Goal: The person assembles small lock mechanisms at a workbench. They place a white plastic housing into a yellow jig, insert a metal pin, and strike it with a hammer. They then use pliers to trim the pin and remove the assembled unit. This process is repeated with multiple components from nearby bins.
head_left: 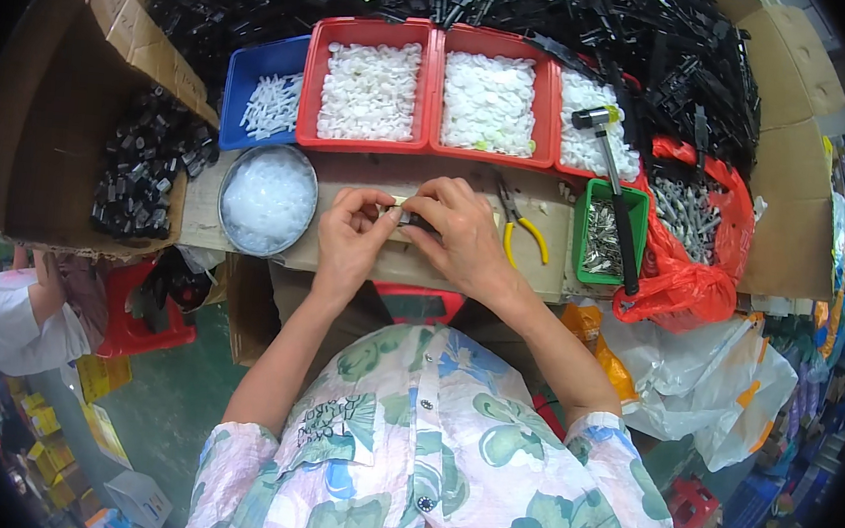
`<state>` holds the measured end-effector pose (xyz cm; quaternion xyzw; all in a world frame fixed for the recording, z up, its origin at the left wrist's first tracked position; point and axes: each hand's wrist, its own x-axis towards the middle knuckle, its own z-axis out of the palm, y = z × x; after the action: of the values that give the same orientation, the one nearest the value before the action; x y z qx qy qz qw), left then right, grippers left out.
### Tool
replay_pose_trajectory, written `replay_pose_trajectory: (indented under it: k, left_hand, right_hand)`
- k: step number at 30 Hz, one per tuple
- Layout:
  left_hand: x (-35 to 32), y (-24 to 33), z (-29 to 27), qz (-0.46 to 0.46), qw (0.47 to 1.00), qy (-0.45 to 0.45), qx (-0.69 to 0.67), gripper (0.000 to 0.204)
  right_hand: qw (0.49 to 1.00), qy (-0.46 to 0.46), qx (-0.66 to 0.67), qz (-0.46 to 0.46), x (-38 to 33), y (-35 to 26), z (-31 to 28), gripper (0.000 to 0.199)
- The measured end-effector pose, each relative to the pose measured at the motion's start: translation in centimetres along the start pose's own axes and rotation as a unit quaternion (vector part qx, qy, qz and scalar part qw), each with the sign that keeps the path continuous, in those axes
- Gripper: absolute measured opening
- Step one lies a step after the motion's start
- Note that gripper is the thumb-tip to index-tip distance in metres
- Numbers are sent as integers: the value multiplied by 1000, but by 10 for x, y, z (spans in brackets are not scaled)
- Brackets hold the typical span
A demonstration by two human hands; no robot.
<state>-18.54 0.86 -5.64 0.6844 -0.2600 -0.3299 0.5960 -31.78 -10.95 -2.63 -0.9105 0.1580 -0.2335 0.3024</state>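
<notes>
My two hands meet over the middle of the workbench (370,173). The left hand (354,227) is closed, thumb and forefinger pinching at the end of a small dark part (418,222). That part lies mostly under my right hand (467,230), whose curled fingers hold it from above, so its full shape is hidden. A pale block (400,234) shows just beneath the fingers. Right of the right hand lie pliers with yellow handles (525,227). To the left of my left hand stands a round metal bowl (269,200) of whitish, translucent small pieces.
Behind my hands stand a blue tray (231,100) and red trays (432,91) of white pieces. A hammer (619,190) rests across a green bin (581,269) of metal pins. Beside it sits a red plastic bag (683,299) of grey parts. Black parts (562,7) heap behind; a box (113,31) stands left.
</notes>
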Motion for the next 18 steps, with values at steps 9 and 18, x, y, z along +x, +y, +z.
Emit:
replay_pose_trajectory:
  k: [9,18]
  left_hand:
    - [-2,9,-9,93,989,-13,110,19]
    - [65,64,-15,298,904,30,305,7]
  right_hand:
    - [967,127,-132,178,-72,30,-111,11]
    - [897,-6,-397,197,-90,59,-115,9]
